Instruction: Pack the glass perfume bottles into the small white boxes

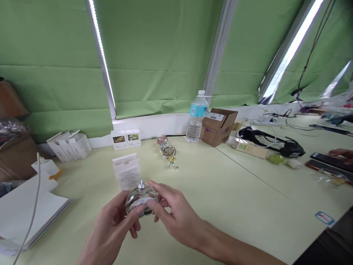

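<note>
Between my two hands is a round, clear glass bottle [135,200] with a silver nozzle on top, upright or slightly tilted above the table. My left hand [114,221] grips its left side, thumb on the front. On the right side my right hand [173,213] holds it, thumb across the pale label. Just behind the bottle stands an open white box [127,172] with printed text. Further back, several round glass bottles [167,148] form a row, with small gold and silver caps [171,164] in front of them.
Two white picture boxes [126,140] and several white cartons [70,146] stand at the back left. Papers [33,209] lie at left. A water bottle [196,117], cardboard box [217,129] and black headset [271,141] are right of centre. Another person's hand [342,154] shows at far right.
</note>
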Tool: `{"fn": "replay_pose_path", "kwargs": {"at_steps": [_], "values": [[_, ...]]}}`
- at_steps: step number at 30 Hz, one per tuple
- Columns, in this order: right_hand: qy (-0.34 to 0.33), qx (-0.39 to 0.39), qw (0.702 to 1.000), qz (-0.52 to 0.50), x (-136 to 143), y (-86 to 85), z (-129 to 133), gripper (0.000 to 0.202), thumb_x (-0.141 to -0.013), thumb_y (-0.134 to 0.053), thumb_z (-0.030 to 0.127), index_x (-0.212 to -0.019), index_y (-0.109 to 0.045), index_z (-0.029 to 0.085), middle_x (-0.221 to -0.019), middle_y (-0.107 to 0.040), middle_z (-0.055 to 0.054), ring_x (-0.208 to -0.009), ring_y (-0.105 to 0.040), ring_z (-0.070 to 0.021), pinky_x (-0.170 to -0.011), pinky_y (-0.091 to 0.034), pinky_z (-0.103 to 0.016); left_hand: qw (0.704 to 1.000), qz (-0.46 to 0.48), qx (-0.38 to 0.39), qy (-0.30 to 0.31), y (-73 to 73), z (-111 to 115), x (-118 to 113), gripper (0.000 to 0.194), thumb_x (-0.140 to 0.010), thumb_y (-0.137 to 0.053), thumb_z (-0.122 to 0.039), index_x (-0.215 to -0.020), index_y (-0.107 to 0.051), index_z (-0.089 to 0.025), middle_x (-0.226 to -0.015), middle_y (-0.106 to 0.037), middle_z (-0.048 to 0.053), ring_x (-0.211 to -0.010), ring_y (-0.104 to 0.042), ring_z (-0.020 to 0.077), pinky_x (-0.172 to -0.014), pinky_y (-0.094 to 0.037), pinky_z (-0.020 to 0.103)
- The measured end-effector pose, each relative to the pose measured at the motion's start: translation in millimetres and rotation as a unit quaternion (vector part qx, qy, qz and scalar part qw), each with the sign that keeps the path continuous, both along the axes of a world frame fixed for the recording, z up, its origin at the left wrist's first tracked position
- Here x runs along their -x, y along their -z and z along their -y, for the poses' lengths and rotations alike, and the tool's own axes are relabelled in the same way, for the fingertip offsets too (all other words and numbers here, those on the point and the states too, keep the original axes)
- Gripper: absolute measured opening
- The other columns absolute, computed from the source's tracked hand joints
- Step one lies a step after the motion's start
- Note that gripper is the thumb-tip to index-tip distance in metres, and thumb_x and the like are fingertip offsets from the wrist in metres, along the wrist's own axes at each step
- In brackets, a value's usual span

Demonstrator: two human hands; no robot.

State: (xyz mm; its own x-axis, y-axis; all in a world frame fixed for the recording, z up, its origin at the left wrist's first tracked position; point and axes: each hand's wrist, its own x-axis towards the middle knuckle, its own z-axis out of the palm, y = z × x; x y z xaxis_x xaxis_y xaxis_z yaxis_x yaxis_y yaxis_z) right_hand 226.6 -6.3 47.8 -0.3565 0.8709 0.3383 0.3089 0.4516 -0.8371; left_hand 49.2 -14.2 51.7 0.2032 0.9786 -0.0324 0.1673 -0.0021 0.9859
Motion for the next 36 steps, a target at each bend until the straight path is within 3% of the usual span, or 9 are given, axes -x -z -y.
{"fn": "replay_pose_path", "kwargs": {"at_steps": [3,6,10,14,18,22,27,32,36], "values": [[0.053,-0.038,0.997,0.038,-13.6,-1.2,-15.0,0.037,-0.097,-0.043,0.033,-0.132,-0.049,0.023,-0.114,-0.063,-0.007,-0.076,-0.061,-0.0132,-0.063,-0.051,-0.025,0.999,-0.033,-0.008,-0.009,10.0,-7.1,4.6,0.036,-0.081,-0.059,-0.053,-0.089,-0.062,-0.018,-0.06,-0.057,-0.002,-0.054,-0.053,0.0127,-0.05,-0.047,0.023],[0.178,-0.112,0.972,0.109,-38.2,-0.7,-42.8,0.028,-0.096,-0.041,0.028,-0.113,-0.062,0.021,-0.108,-0.066,-0.006,-0.08,-0.061,-0.0154,-0.071,-0.048,-0.027,0.997,-0.064,-0.03,-0.034,18.4,-13.9,7.1,0.035,-0.08,-0.059,-0.053,-0.079,-0.061,-0.018,-0.062,-0.053,-0.003,-0.052,-0.045,0.0093,-0.047,-0.041,0.02],[0.291,-0.062,0.912,0.284,-72.0,11.5,-81.1,0.029,-0.094,-0.04,0.021,-0.114,-0.062,0.02,-0.111,-0.065,-0.008,-0.09,-0.061,-0.0189,-0.08,-0.043,-0.028,0.996,-0.071,-0.032,-0.033,27.8,-21.2,7.1,0.036,-0.08,-0.059,-0.054,-0.077,-0.06,-0.018,-0.064,-0.053,-0.003,-0.051,-0.042,0.0084,-0.048,-0.038,0.02],[0.277,-0.028,0.904,0.324,-87.0,33.0,-101.1,0.028,-0.089,-0.049,0.016,-0.112,-0.065,0.015,-0.103,-0.066,-0.012,-0.103,-0.059,-0.0236,-0.084,-0.04,-0.028,0.998,-0.05,-0.01,-0.026,38.8,-25.5,6.0,0.04,-0.08,-0.058,-0.056,-0.082,-0.061,-0.017,-0.059,-0.048,-0.004,-0.051,-0.045,0.0101,-0.05,-0.039,0.022],[0.265,-0.007,0.906,0.33,-87.0,48.8,-108.6,0.027,-0.087,-0.053,0.018,-0.112,-0.065,0.016,-0.1,-0.065,-0.011,-0.093,-0.061,-0.0215,-0.077,-0.039,-0.026,0.999,-0.037,-0.004,-0.019,47.7,-28.0,5.6,0.04,-0.079,-0.059,-0.056,-0.082,-0.061,-0.016,-0.059,-0.048,-0.004,-0.051,-0.045,0.0099,-0.051,-0.037,0.022],[0.26,0.001,0.914,0.312,-88.6,54.7,-114.4,0.017,-0.086,-0.055,0.018,-0.094,-0.069,0.016,-0.096,-0.064,-0.009,-0.087,-0.061,-0.02,-0.076,-0.039,-0.026,1.0,-0.027,0.004,-0.006,50.7,-30.6,5.1,0.039,-0.079,-0.061,-0.055,-0.081,-0.06,-0.015,-0.061,-0.048,-0.004,-0.053,-0.046,0.01,-0.05,-0.039,0.021],[0.261,-0.013,0.933,0.249,-92.5,48.0,-118.4,0.014,-0.082,-0.056,0.018,-0.083,-0.07,0.015,-0.091,-0.066,-0.009,-0.084,-0.062,-0.0206,-0.077,-0.042,-0.029,1.0,-0.026,0.009,-0.007,50.2,-31.0,4.3,0.038,-0.079,-0.061,-0.054,-0.083,-0.059,-0.016,-0.06,-0.049,-0.005,-0.052,-0.048,0.0097,-0.049,-0.041,0.021],[0.221,-0.033,0.964,0.146,-76.0,31.7,-105.5,0.023,-0.088,-0.05,0.025,-0.099,-0.068,0.015,-0.092,-0.07,-0.007,-0.078,-0.066,-0.0177,-0.074,-0.052,-0.029,1.0,-0.025,-0.008,0.002,53.5,-29.6,2.8,0.037,-0.081,-0.058,-0.053,-0.079,-0.058,-0.017,-0.061,-0.047,-0.005,-0.052,-0.046,0.0094,-0.047,-0.041,0.021],[0.143,-0.007,0.989,-0.02,-50.4,21.3,-82.7,0.028,-0.087,-0.056,0.032,-0.106,-0.065,0.015,-0.089,-0.071,-0.007,-0.076,-0.067,-0.018,-0.07,-0.057,-0.03,0.999,-0.032,-0.011,0.014,56.3,-29.9,0.9,0.036,-0.081,-0.057,-0.053,-0.077,-0.056,-0.018,-0.063,-0.044,-0.004,-0.054,-0.044,0.0098,-0.045,-0.041,0.02]]}}
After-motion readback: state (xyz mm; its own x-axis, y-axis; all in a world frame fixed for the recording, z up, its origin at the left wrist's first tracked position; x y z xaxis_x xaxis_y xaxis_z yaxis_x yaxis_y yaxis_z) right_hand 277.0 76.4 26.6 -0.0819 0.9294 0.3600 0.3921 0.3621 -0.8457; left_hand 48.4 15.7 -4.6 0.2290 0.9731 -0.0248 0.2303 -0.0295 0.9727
